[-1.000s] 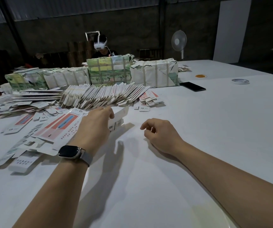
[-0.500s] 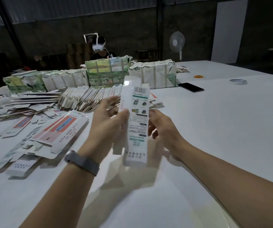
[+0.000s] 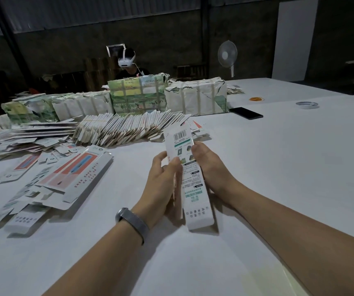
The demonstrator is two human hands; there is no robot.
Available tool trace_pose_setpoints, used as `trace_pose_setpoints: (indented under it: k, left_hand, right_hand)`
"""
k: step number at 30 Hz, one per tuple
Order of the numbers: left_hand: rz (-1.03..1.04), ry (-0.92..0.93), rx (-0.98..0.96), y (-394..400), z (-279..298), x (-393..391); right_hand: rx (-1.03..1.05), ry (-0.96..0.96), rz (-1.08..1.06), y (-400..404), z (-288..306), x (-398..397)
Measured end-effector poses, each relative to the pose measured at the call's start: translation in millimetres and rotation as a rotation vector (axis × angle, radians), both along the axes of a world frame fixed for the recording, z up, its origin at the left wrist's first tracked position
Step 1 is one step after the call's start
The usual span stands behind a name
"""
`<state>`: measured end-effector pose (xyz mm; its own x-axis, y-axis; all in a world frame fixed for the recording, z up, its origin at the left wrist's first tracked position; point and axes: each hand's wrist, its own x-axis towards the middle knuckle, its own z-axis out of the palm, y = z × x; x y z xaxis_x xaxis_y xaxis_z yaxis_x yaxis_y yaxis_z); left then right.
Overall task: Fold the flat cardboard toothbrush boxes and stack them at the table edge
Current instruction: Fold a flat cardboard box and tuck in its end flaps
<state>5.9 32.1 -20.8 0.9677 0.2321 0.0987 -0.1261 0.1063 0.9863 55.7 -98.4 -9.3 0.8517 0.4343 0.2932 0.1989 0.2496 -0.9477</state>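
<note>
I am holding one flat toothbrush box (image 3: 190,178) up off the table (image 3: 278,167), printed back toward me, barcode end away from me and the bottom flap end nearest my body. Its long axis is running almost straight away from me, leaning a little to the left at the far end. That axis is what the fold turns on, as I judge it: the side panels have to swing round creases that run along the length, so my hands need to be working from the two long edges, not the ends.

They are doing that now. My left hand (image 3: 164,182) is closing on the left long edge, thumb pressing on the printed face around the middle, fingers curling behind, where I cannot see them. A narrow side panel seems to be standing away from the face along that edge. My right hand (image 3: 209,167) is gripping the right long edge higher up, thumb on the face near the small product pictures, the rest behind the card. Both are touching the box; neither is nearer.

Outward from there, a leaning row of flat boxes (image 3: 129,129) is lying beyond the hands, with loose flats (image 3: 73,174) scattered to the left and wrapped bundles (image 3: 137,95) behind. I cannot see any folded stack at the table edge.
</note>
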Motion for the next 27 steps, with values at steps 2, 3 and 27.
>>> trace_pose_setpoints:
  k: [2,3,27]
  left_hand:
    - [-0.018,-0.043,0.027,-0.5,-3.3,1.8]
    - [-0.028,-0.051,0.047,-0.8,-4.7,2.1]
    - [-0.056,-0.106,0.124,-0.8,0.6,-1.8]
  right_hand:
    - [-0.009,0.004,0.02,0.5,-0.7,0.7]
    - [-0.009,0.009,0.029,0.7,-0.7,0.7]
    - [0.013,-0.023,-0.069,1.2,-5.3,2.8]
